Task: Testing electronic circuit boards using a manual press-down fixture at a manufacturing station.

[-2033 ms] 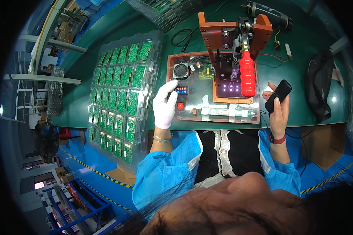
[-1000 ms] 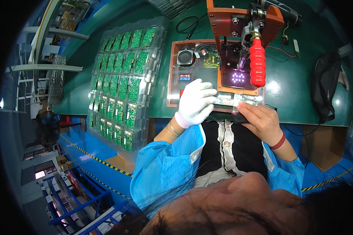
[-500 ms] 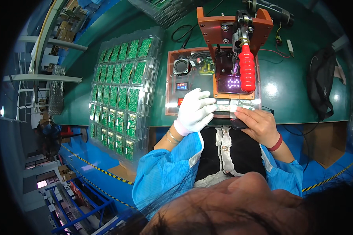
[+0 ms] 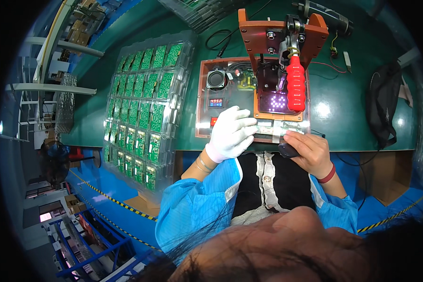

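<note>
My left hand (image 4: 231,134), in a white glove, lies on the front left of a clear-topped test fixture (image 4: 203,113). Its fingers stretch out side by side toward a pale strip (image 4: 264,127) at the fixture's front edge. Bare, with a red wristband, my right hand (image 4: 309,149) has its fingers bent together at the right end of that strip, beside a clear, shiny piece (image 4: 289,126). A dark rounded object (image 4: 288,150) shows beneath its fingers; what the fingertips pinch is hidden. Above both hands stands a toggle clamp with a red ribbed handle (image 4: 295,84), over a lit dot panel (image 4: 278,102).
On the left, a clear plastic tray (image 4: 176,127) holds rows of green circuit boards. The fixture carries a round speaker (image 4: 216,80) and a small digital meter (image 4: 216,103). A black bag (image 4: 383,101) lies at right; a dark cylindrical tool (image 4: 326,18) sits behind the clamp.
The lit dots on the panel form a different pattern, and the meter reading differs. My hands stay almost in place; more of the dark object shows under my right fingers.
</note>
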Demonstrator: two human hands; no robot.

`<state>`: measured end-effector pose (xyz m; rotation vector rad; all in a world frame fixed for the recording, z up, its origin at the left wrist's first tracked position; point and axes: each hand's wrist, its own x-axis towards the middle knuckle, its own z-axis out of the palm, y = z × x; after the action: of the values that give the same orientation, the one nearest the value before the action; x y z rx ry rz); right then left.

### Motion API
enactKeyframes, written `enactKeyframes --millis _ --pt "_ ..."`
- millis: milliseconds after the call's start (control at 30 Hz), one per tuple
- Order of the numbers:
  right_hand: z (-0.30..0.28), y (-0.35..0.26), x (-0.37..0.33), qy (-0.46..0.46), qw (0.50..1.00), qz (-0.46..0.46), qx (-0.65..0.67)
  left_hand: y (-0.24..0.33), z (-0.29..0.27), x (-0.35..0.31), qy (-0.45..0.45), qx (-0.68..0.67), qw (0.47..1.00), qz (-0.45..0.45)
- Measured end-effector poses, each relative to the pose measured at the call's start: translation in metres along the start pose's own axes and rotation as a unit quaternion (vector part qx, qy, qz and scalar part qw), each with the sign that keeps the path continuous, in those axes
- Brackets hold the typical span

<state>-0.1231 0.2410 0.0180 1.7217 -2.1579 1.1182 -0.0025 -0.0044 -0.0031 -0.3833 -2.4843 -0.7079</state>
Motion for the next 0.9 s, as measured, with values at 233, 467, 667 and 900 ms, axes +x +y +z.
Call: enactKeyframes --millis 233,467,667,900 --pt "0.002 0.004 -0.006 0.022 1.0 -0.001 -0.009 0.002 0.0 0.009 0.026 -0.013 1.0 0.011" --pt "0.0 0.003 -0.007 0.013 0.999 0.026 -0.017 0.004 -0.007 0.009 0.049 -0.016 0.999 0.006" --pt "-0.006 -0.011 0.004 -0.022 0.998 0.051 -0.037 0.006 -0.01 0.016 0.072 -0.01 0.997 0.025" --pt "-0.014 -0.019 0.008 -0.08 0.991 0.064 -0.089 0.007 -0.01 0.016 0.077 -0.007 0.997 0.024"
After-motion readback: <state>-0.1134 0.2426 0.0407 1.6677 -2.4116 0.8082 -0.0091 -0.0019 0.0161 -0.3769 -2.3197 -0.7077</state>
